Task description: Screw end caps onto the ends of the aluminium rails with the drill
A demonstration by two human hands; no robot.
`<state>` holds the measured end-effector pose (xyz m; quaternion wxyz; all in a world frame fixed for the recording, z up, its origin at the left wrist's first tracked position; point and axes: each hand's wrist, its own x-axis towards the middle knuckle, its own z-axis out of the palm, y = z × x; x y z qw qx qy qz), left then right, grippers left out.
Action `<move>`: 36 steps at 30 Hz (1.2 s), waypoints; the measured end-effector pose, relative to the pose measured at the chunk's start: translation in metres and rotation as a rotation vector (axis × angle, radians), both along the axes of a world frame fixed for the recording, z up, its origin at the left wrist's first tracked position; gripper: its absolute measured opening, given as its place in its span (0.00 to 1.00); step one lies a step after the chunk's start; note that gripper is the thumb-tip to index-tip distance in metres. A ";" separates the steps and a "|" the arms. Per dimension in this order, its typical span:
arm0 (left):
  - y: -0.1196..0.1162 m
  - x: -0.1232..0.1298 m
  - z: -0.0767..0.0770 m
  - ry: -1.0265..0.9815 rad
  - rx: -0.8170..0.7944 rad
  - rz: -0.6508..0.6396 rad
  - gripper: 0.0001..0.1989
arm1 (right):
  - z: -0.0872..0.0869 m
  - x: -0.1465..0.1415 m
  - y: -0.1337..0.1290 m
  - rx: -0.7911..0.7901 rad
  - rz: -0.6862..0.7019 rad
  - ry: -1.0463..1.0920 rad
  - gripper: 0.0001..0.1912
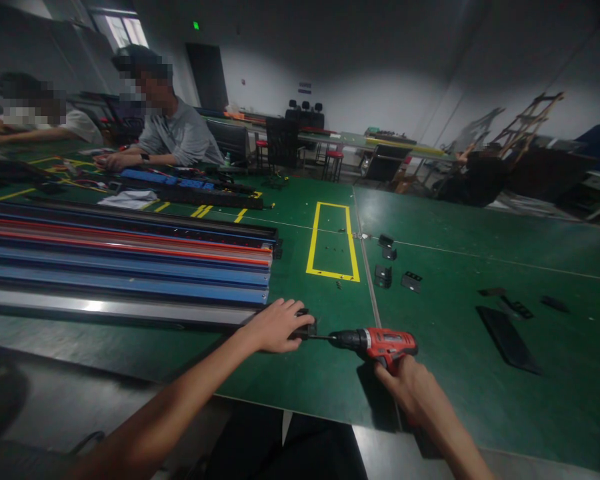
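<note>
Right hand grips the drill — long axis sideways, bit pointing left.

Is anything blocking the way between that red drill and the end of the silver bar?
Nothing visible: the bit of the red drill, held in the right hand, appears to reach the black end piece of the silver bar. The left hand rests over that end.

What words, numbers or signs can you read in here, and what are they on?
None can be read.
Red drill: side markings too blurred.
Wall sign at the back: too small and blurred.
Green glow high up: too small to tell any writing.
</note>
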<state>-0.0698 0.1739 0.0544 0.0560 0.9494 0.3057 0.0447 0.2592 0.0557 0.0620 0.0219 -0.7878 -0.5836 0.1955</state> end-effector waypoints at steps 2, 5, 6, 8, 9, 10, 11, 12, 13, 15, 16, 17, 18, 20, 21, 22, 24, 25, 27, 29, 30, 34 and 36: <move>0.000 0.000 0.000 -0.002 0.001 -0.001 0.22 | 0.000 0.000 0.001 -0.021 0.011 -0.021 0.21; 0.000 0.000 -0.001 -0.005 0.008 -0.002 0.22 | 0.001 0.000 0.002 -0.035 0.012 -0.021 0.21; 0.000 0.000 -0.001 -0.004 0.012 -0.003 0.22 | 0.001 0.000 0.002 -0.039 0.013 -0.015 0.21; 0.000 0.000 -0.002 -0.002 0.017 -0.005 0.22 | 0.001 0.001 0.002 -0.047 0.020 -0.004 0.20; 0.000 0.000 -0.002 -0.002 0.019 -0.004 0.22 | 0.001 0.001 0.002 -0.048 0.023 -0.002 0.20; 0.000 0.000 -0.003 -0.002 0.019 -0.003 0.22 | 0.001 0.001 0.002 -0.047 0.024 -0.001 0.19; 0.000 0.000 -0.003 -0.002 0.018 -0.002 0.22 | 0.002 0.001 0.002 -0.046 0.024 -0.001 0.19; -0.001 0.000 -0.002 0.000 0.018 -0.002 0.22 | 0.002 0.001 0.002 -0.045 0.024 -0.002 0.19; -0.001 0.000 -0.002 0.003 0.018 -0.002 0.22 | 0.003 0.000 0.002 -0.047 0.024 -0.003 0.19; -0.001 0.001 -0.001 0.009 0.018 -0.002 0.22 | 0.005 -0.001 0.002 -0.057 0.017 -0.006 0.19; -0.001 0.001 -0.001 0.012 0.018 -0.002 0.22 | 0.006 -0.002 0.002 -0.062 0.013 -0.004 0.18; -0.001 0.001 -0.001 0.014 0.018 -0.002 0.22 | 0.007 -0.002 0.002 -0.069 0.010 -0.001 0.18; -0.001 0.001 -0.001 0.015 0.018 -0.002 0.22 | 0.007 -0.002 0.002 -0.075 0.009 0.004 0.18; -0.001 0.001 -0.001 0.018 0.019 -0.005 0.22 | 0.006 -0.001 0.002 -0.078 0.018 0.007 0.18; -0.001 0.001 -0.002 0.020 0.021 -0.006 0.22 | 0.004 0.000 0.002 -0.072 0.025 0.004 0.18; -0.001 0.001 -0.002 0.023 0.023 -0.007 0.22 | 0.003 0.001 0.002 -0.064 0.034 0.001 0.19; 0.000 0.000 -0.003 0.028 0.027 -0.008 0.23 | 0.000 0.004 0.001 -0.053 0.042 -0.006 0.19; 0.000 0.000 -0.003 0.030 0.028 -0.009 0.23 | -0.002 0.005 0.001 -0.052 0.043 -0.009 0.19; 0.000 0.000 -0.004 0.032 0.029 -0.013 0.24 | -0.003 0.006 0.001 -0.051 0.043 -0.014 0.19; 0.001 0.000 -0.005 0.028 0.031 -0.014 0.24 | -0.003 0.006 0.000 -0.038 0.041 -0.022 0.20; 0.001 -0.001 -0.006 0.024 0.034 -0.013 0.24 | -0.003 0.005 0.000 -0.029 0.045 -0.023 0.20; 0.001 -0.001 -0.007 0.007 0.035 -0.015 0.25 | 0.001 0.003 -0.001 -0.024 0.057 -0.018 0.20; 0.001 -0.001 -0.008 0.000 0.035 -0.012 0.24 | 0.003 0.002 0.000 -0.041 0.058 -0.007 0.19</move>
